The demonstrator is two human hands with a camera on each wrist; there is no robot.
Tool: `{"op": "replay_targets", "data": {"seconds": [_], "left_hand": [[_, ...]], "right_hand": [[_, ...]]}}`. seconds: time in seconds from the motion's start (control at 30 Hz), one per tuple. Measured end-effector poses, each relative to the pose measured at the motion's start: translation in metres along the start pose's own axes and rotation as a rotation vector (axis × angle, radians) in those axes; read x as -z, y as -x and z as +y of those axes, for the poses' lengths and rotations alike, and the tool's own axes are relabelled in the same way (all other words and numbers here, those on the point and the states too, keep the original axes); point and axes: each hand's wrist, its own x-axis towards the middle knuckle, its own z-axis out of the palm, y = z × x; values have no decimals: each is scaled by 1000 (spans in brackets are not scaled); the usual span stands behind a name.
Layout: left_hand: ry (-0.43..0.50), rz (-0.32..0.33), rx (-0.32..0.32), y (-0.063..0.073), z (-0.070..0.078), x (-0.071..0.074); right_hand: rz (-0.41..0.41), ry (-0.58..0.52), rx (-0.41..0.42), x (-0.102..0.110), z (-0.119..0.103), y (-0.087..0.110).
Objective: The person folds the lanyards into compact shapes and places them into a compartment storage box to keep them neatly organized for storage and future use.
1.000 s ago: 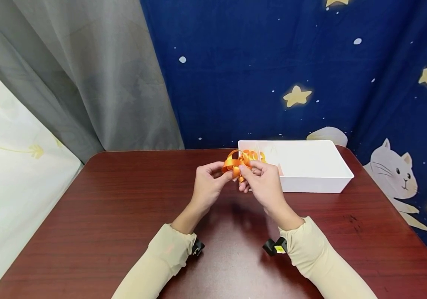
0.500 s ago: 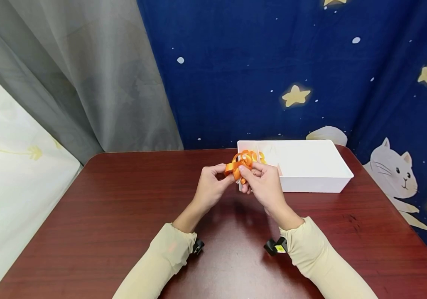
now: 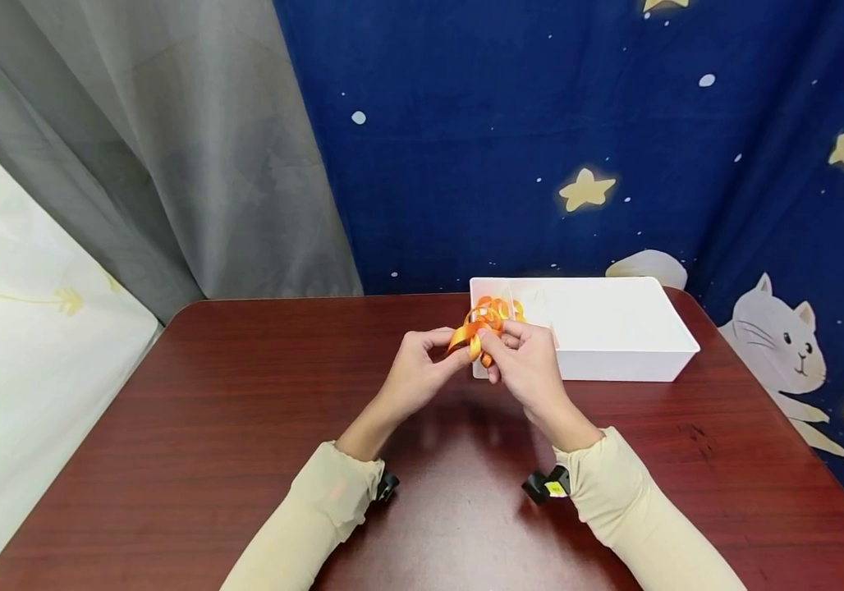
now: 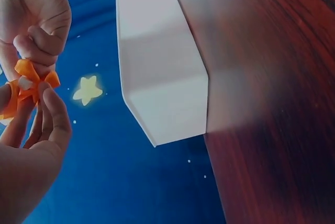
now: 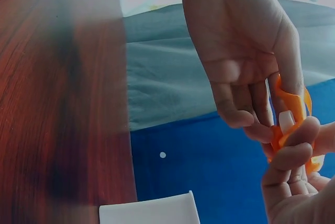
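Held up over the table, in front of the white box's left end, is an orange satin ribbon bow (image 3: 470, 335) with several loops. My left hand (image 3: 416, 366) pinches a loop on its left side between thumb and fingers. On the other side my right hand (image 3: 534, 366) grips the bow near its middle, thumb on top. A small white piece (image 5: 286, 121) shows among the loops in the right wrist view. In the left wrist view the bow (image 4: 32, 81) sits between both hands' fingertips, part of it hidden by them.
A white box (image 3: 625, 365) stands at the back right of the dark red wooden table (image 3: 259, 394). More orange ribbon (image 3: 492, 305) lies in its left end, beside a clear divider. Behind the table hang a grey curtain (image 3: 245, 164) and a blue star-print curtain (image 3: 451, 148).
My left hand has shifted slightly right, closer to the right hand. The bow's left loop has changed shape and moved right. My right hand has barely moved.
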Motion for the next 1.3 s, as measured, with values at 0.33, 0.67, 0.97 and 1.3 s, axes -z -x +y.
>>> {"op": "replay_targets", "data": {"seconds": [0.33, 0.67, 0.97, 1.3], "left_hand": [[232, 6, 167, -3, -1, 1], [317, -61, 193, -9, -7, 1], [212, -45, 222, -17, -16, -2], [124, 76, 234, -27, -33, -6]], "right_hand": [[42, 24, 0, 4, 0, -1], [84, 33, -11, 19, -1, -7], [63, 164, 85, 45, 8, -18], [103, 285, 102, 67, 2, -22]]}}
